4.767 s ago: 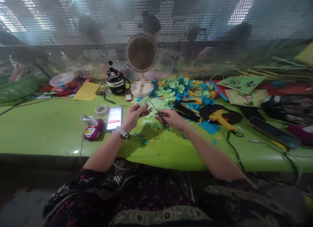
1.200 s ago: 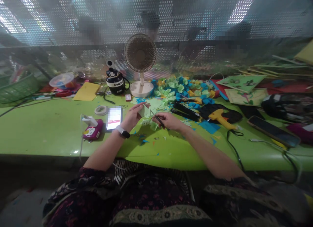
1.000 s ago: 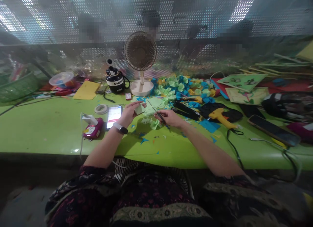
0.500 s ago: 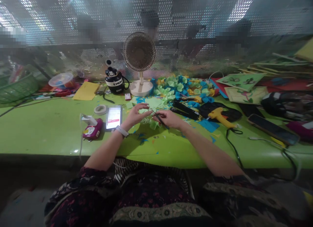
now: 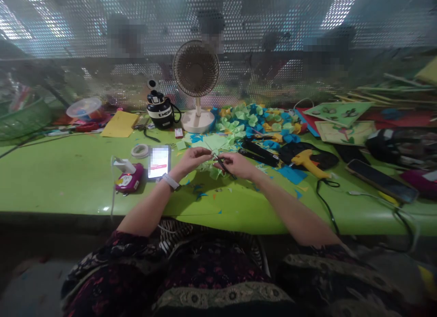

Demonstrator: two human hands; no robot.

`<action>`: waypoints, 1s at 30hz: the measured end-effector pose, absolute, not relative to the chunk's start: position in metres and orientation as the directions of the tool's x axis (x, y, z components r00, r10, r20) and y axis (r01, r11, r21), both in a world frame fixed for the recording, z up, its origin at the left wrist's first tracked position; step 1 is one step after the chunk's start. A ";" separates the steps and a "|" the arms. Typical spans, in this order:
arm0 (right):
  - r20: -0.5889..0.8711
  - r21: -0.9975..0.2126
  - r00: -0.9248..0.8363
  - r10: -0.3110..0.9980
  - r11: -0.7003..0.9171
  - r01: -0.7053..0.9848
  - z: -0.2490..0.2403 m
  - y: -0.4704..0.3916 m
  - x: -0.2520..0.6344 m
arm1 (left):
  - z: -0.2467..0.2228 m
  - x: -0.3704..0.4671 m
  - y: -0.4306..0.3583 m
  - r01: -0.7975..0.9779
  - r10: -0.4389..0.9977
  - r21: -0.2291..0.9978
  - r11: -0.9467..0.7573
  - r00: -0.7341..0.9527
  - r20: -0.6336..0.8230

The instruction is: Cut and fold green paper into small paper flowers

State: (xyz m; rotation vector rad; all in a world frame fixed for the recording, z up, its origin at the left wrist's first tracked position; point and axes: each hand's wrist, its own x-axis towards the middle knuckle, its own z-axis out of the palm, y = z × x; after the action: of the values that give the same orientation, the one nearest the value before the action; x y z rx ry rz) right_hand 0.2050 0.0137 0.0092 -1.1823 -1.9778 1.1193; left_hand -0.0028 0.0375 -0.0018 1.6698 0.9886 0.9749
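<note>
My right hand [image 5: 235, 166] is closed on a slim dark tool [image 5: 225, 166], which slants from its fingertips down past the palm; its exact kind is hard to make out. Facing it, my left hand [image 5: 193, 161] has thumb and fingers pressed together at the tool's upper end, and what it pinches is too small to name. Under and behind both hands lie light green paper pieces [image 5: 218, 141]. A lit phone [image 5: 159, 162] is beside my left wrist, and a black stapler-like object [image 5: 261, 153] rests to the right.
A white fan [image 5: 197, 121] and a black bottle [image 5: 160, 112] stand at the back. Paper flowers [image 5: 252, 119] are heaped right of them. A yellow glue gun [image 5: 309, 162] lies right, a tape roll [image 5: 139, 150] and purple device [image 5: 129, 180] left. Small scraps dot the green table [image 5: 68, 171].
The fingers of my left hand have closed in, having been more spread. My right hand and the dark tool have barely moved. The view has shifted slightly.
</note>
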 end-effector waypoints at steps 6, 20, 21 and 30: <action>0.048 -0.852 -0.444 0.895 0.269 0.450 0.006 0.014 0.204 | -0.006 -0.003 0.039 0.202 0.908 0.941 -0.270 0.379 0.179; -0.008 -0.145 -0.115 0.993 0.112 0.983 0.022 0.035 0.250 | -0.007 -0.005 0.041 0.198 0.921 0.933 -0.301 0.314 0.231; -0.007 -0.133 -0.099 0.995 0.097 0.986 0.021 0.036 0.250 | -0.008 -0.005 0.041 0.192 0.919 0.932 -0.306 0.315 0.237; -0.036 -0.063 -0.025 0.999 0.022 0.998 0.022 0.036 0.250 | -0.010 -0.003 0.040 0.348 0.807 0.735 -0.582 0.361 0.468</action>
State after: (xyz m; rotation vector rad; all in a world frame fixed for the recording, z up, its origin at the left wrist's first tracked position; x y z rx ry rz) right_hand 0.2501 0.0364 0.0217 -2.1806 -2.2327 0.1095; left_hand -0.0028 0.0396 -0.0103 2.1038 0.9989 1.1523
